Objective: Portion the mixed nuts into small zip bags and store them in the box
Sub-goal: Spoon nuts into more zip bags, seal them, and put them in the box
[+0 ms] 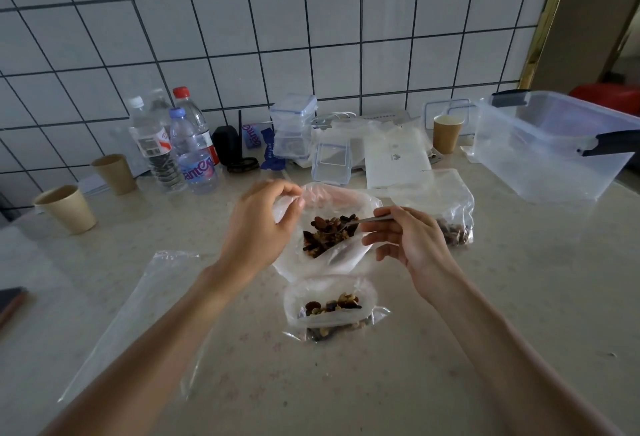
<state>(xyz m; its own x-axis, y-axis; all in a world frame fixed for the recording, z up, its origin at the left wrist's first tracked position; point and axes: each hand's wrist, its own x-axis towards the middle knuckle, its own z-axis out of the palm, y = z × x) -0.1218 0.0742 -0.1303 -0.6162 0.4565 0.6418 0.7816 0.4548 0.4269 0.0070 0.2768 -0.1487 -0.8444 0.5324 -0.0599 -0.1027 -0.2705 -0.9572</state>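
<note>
Pinching nut bag (332,255) rim w/ left hand (258,228); right hand (412,241) grasping spoon (367,220); bottle (195,158) label unreadable.

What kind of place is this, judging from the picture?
Probably a home kitchen counter. A white tiled wall stands behind a pale worktop crowded with water bottles, paper cups and clear food containers.
</note>
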